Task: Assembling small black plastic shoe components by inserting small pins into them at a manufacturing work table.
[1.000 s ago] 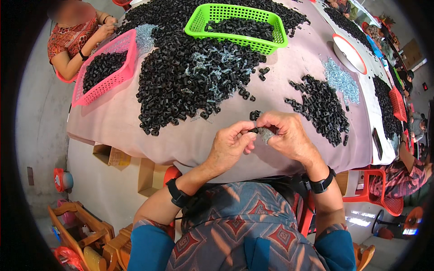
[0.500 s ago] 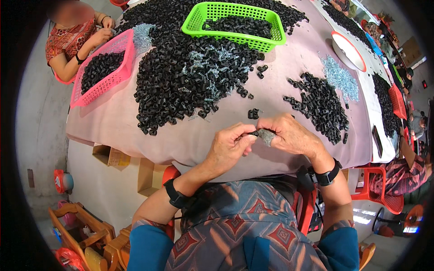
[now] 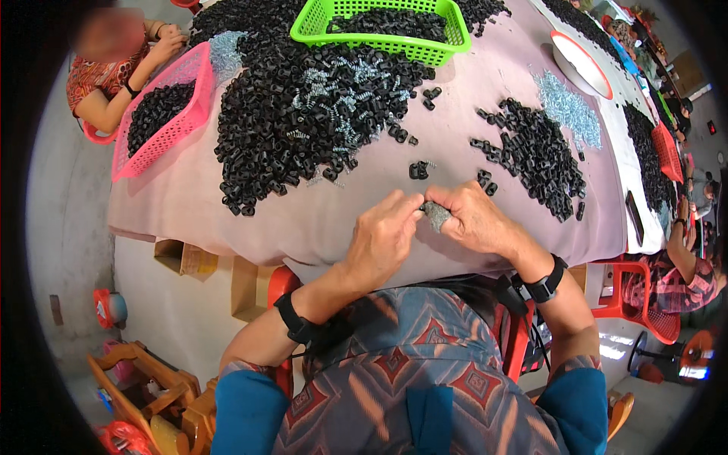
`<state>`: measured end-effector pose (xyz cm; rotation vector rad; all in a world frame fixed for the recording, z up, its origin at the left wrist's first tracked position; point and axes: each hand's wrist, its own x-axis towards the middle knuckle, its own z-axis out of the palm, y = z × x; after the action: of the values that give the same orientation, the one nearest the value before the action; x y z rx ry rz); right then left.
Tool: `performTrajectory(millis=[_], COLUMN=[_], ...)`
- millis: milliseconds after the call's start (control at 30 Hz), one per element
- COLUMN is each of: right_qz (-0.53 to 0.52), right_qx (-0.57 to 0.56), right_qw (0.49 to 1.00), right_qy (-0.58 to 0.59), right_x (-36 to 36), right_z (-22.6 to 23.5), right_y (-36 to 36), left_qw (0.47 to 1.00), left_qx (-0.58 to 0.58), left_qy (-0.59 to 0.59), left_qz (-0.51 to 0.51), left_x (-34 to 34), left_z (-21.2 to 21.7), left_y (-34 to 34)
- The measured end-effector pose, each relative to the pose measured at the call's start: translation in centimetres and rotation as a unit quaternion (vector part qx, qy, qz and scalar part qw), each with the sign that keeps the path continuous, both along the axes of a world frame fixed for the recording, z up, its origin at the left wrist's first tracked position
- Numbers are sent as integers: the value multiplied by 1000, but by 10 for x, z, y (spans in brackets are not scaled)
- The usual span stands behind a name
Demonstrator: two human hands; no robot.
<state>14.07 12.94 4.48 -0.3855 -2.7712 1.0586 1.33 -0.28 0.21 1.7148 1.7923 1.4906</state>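
My left hand (image 3: 385, 241) and my right hand (image 3: 475, 220) meet at the near edge of the table. Between their fingertips sits a small cluster of silvery metal springs (image 3: 437, 215), held mainly in my right hand. My left thumb and forefinger pinch at a tiny black part beside it; the part is mostly hidden. A large heap of small black plastic pieces (image 3: 303, 121) mixed with springs lies just beyond my hands. A smaller black heap (image 3: 535, 155) lies to the right. A couple of loose black pieces (image 3: 418, 170) sit right in front of my fingers.
A green basket (image 3: 379, 30) with black pieces stands at the far side. A pink basket (image 3: 163, 114) is at the left, where another person sits. A loose pile of springs (image 3: 569, 110) and a white dish (image 3: 580, 64) lie far right. Red chairs (image 3: 637, 303) stand to my right.
My hands stay together at the table edge, with only small finger movements on the springs. The view has shifted slightly.
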Motion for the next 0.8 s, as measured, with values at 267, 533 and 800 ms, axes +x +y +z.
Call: performTrajectory(millis=[267,533,800], right_qz=[18,-28,-31], right_qx=[-31,-401,-579], right_qw=[999,896,814], right_qy=[-7,-188,-38], right_x=[10,23,18], right_z=[14,21,-12], right_y=[8,6,-17], left_qw=[960,870,939], left_qx=[-93,-179,-46], left_qy=[-250,-416,-258], left_qz=[-85,-194,-223], left_x=[-2,-8,-13], left_z=[13,20,17], left_y=[0,-5,-3])
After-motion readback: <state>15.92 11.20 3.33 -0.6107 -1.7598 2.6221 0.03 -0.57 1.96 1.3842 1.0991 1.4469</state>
